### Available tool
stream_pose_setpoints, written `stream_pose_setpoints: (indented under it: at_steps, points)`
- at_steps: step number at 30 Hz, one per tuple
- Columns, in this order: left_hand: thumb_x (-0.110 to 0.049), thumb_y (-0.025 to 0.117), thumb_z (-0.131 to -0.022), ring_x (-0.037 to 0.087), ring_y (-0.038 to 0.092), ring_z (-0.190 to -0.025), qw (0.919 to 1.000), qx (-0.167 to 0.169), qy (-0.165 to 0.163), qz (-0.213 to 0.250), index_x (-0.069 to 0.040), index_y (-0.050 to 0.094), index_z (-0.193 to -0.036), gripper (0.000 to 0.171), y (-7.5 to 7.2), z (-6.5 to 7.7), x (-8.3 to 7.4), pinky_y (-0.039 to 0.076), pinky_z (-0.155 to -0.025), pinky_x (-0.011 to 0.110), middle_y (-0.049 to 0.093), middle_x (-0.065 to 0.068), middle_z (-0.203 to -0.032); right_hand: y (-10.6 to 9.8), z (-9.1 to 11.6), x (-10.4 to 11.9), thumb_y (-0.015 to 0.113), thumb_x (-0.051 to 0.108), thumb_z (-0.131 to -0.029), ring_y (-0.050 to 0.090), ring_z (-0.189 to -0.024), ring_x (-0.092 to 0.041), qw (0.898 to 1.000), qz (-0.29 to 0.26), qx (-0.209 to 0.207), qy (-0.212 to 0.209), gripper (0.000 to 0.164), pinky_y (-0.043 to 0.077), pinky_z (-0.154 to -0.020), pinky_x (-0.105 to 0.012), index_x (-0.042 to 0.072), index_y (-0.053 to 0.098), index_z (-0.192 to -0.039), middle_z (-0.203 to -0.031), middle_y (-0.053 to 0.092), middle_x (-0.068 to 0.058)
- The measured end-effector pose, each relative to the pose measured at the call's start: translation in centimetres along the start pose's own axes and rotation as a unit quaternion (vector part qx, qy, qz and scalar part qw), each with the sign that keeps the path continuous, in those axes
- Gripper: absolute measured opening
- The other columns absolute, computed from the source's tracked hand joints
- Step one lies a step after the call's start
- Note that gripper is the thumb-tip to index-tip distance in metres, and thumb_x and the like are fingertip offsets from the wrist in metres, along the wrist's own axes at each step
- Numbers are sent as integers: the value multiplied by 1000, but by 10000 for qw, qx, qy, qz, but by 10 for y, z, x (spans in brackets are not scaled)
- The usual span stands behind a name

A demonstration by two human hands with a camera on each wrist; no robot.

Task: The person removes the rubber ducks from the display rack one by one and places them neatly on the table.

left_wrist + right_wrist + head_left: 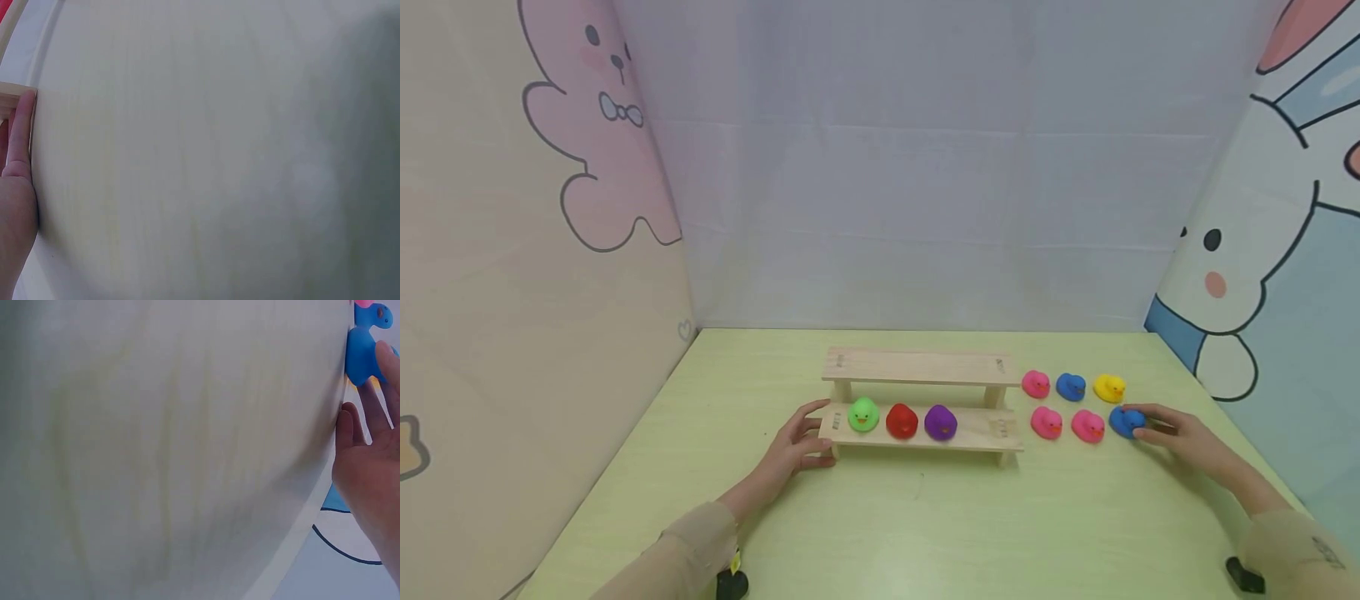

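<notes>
A two-tier wooden shelf stands on the table. Green, red and purple rubber ducks sit in a row on its lower board. At the left end of that board, my left hand grips the edge with thumb and fingers; the left wrist view shows a digit against the wood. To the right of the shelf, my right hand holds a blue rubber duck between thumb and fingers, low at the table. This duck also shows in the right wrist view.
Beside the shelf's right end lie two rows of ducks: pink, blue and yellow behind, two pink ones in front. Printed cloth walls enclose the back and sides of the table.
</notes>
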State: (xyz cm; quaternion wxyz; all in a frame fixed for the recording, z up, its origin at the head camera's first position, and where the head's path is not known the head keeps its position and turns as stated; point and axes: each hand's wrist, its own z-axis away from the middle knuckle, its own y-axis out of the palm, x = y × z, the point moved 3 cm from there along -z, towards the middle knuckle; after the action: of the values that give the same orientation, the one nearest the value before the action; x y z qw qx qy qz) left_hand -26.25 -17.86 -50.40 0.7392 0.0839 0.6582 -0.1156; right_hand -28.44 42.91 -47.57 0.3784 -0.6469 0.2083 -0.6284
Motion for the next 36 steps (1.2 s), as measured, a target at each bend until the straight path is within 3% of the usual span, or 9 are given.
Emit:
stream_pose_setpoints:
  at_steps: [4,6,8,11,15,21,25,30,36]
  points:
    - [-14,62,-95,15,65,-109,10000,-25,8,36,-22,29,-153,67,0,1,0,61,-89,41,46,21,-141,1,-1,-4,55,35,-101,52,-123,-39,9993,-184,190,258,59,45,-100,-66,-3,43,-144,-148,39,-34]
    - [-14,62,-95,16,64,-110,10000,-12,4,45,-23,30,-153,67,0,1,0,61,-89,41,45,21,-142,0,0,-6,55,36,-101,57,-119,-20,9990,-225,228,313,60,49,-100,-59,-2,43,-145,-149,40,-33]
    - [-15,62,-95,17,64,-111,10000,-10,-11,73,-24,30,-152,66,1,1,0,61,-90,42,45,21,-143,-1,2,-7,55,36,-100,55,-112,3,9988,-282,246,308,59,54,-97,-40,-1,44,-144,-144,54,-11]
    - [-16,62,-95,19,64,-111,10000,14,-3,64,-24,29,-153,66,1,0,0,61,-90,42,44,22,-144,-2,4,-8,55,37,-101,36,-97,26,9983,-361,304,352,60,54,-97,-40,-1,43,-145,-144,54,-11]
    - [-16,63,-95,18,64,-110,10000,-46,-41,57,-23,30,-153,66,1,0,1,61,-89,42,45,22,-142,-1,5,-9,54,38,-101,35,-96,25,9965,-514,374,535,63,44,-99,-67,-2,39,-147,-150,36,-34]
    - [-15,62,-95,18,64,-111,10000,-39,-13,-20,-21,29,-153,67,1,0,0,61,-89,41,44,24,-144,-1,4,-10,55,39,-100,49,-121,-16,9948,-672,410,645,64,41,-99,-69,-2,39,-147,-151,37,-32]
    - [-15,62,-95,19,64,-111,9999,-98,-41,-7,-22,30,-152,66,1,2,-1,61,-89,42,44,23,-144,0,4,-12,56,38,-100,45,-108,10,9933,-856,418,652,63,37,-101,-71,0,40,-147,-142,52,-4]
    - [-15,63,-95,21,64,-113,9998,-174,-121,10,-24,32,-151,65,1,1,0,61,-89,42,45,22,-143,0,4,-14,56,37,-100,41,-102,20,9928,-976,409,570,62,35,-102,-73,0,40,-147,-125,49,26]
    - [-15,62,-95,21,64,-112,9999,-113,-74,-18,-23,31,-152,66,1,2,-1,61,-89,42,44,24,-144,1,4,-13,57,36,-100,34,-97,28,9911,-1132,464,534,63,32,-103,-75,2,37,-149,-116,40,40]
